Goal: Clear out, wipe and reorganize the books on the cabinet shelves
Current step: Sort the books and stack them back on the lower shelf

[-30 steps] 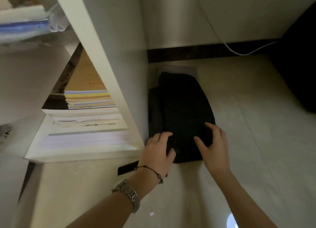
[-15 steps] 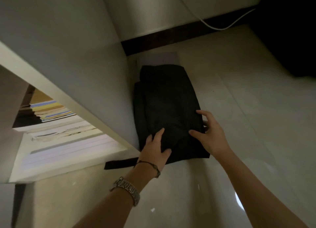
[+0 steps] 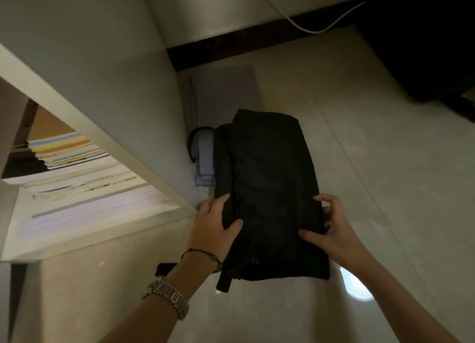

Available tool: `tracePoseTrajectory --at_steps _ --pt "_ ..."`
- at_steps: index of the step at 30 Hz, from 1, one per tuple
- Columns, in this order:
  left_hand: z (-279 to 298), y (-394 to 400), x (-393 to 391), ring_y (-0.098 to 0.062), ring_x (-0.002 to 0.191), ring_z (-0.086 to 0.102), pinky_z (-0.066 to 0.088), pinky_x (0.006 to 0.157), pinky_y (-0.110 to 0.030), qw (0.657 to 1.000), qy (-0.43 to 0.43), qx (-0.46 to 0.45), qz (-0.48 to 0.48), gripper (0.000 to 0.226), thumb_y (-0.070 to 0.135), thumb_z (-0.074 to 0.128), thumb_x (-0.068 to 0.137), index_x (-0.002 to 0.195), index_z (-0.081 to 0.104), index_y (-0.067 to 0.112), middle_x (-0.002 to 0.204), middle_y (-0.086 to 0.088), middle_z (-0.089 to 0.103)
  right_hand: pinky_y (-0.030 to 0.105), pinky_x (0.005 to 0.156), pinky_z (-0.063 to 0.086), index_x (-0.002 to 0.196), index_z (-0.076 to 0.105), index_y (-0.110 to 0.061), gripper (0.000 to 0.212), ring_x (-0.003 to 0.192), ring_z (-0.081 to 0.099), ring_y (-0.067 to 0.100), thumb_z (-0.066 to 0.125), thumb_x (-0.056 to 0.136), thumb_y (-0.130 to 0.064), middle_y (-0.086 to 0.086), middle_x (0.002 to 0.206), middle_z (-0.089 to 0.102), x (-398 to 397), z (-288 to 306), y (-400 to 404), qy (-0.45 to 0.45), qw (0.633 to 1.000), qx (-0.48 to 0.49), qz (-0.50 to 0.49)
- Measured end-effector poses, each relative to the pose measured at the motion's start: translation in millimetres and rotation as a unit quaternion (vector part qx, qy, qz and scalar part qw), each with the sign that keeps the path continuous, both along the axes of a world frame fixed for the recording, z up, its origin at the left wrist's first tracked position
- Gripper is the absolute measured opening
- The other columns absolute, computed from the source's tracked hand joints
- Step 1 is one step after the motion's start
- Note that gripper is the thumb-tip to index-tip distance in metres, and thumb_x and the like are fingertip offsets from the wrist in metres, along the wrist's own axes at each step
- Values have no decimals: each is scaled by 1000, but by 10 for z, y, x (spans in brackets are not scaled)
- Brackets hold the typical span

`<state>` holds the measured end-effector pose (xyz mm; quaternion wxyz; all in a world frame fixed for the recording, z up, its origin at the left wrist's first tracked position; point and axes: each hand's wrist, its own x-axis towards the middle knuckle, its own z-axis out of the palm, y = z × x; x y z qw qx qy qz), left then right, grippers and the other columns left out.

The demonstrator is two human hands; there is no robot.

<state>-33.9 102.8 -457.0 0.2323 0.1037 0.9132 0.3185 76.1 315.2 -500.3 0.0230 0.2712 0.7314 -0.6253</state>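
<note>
We look down at a pale tiled floor beside a white cabinet. On the cabinet's low shelf at the left, books lie stacked flat, with yellow and blue covers on top and white page edges below. A black bag sits between our hands, just beside the cabinet's side wall. Our left hand grips the bag's left edge, thumb on top; our right hand grips the right edge, fingers curled over it. Behind the bag a grey flat board lies on the floor, with a folded lilac cloth beside it. A metal watch is on the left wrist.
</note>
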Motion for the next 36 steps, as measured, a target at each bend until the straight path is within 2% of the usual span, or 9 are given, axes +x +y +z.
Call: tracePoseTrajectory --at_steps 4,9,13,17,21,23,26,30,36 --pt "-71 74 -130 -21 133 32 29 111 -35 1000 1 9 17 73 33 65 83 144 26 26 146 -4 32 19 73 50 129 36 -35 77 107 52 6 81 67 -29 -13 122 46 -136 27 66 9 999 -39 -28" --pt "-184 211 -369 -26 136 29 29 112 -43 998 -33 38 49 93 39 71 78 148 12 27 151 -5 26 33 93 44 142 26 -42 84 124 42 19 69 71 -47 1 143 36 -535 121 202 8 990 -102 -98" --pt "-272 280 -476 -26 136 31 29 112 -42 991 -86 61 83 105 46 75 71 149 5 30 153 -5 24 21 78 49 145 25 -39 76 117 44 13 68 84 -30 0 142 37 -703 114 171 22 993 -82 -78" --pt "-278 325 -414 -23 137 29 27 112 -37 995 -63 59 54 103 41 74 74 149 4 25 153 -4 23 37 94 52 142 29 -40 82 118 50 14 75 79 -17 -10 133 38 -671 104 209 40 996 -69 -48" --pt "-169 316 -269 -21 136 29 26 110 -33 999 -4 40 -8 96 33 72 79 149 8 23 151 -5 25 16 86 49 143 30 -36 84 104 48 -5 74 78 -7 -16 129 36 -543 199 193 52 998 -22 -28" --pt "-99 291 -157 -21 135 31 26 108 -30 999 -3 36 -25 93 30 71 80 149 9 23 150 -5 26 12 84 46 143 31 -34 85 108 49 -2 74 77 -4 -15 129 38 -448 257 159 51 999 -3 -16" --pt "19 224 40 -21 134 33 27 106 -26 998 -9 41 -37 91 26 70 81 149 10 24 150 -4 26 15 93 43 143 30 -31 86 119 45 7 74 76 -1 -11 132 37 -289 364 102 42 999 33 12" --pt "226 50 303 -20 136 31 28 107 -29 998 -29 51 -30 96 26 69 82 149 1 30 153 -2 21 32 104 40 145 27 -33 87 125 41 13 76 76 -8 -5 141 33 -72 580 5 9 995 69 66" --pt "514 -283 780 -16 135 33 28 110 -29 994 -88 62 -23 91 24 67 84 145 3 43 153 0 24 29 103 42 143 31 -33 86 122 44 12 79 74 -15 -4 137 41 268 881 -218 -10 984 121 133"
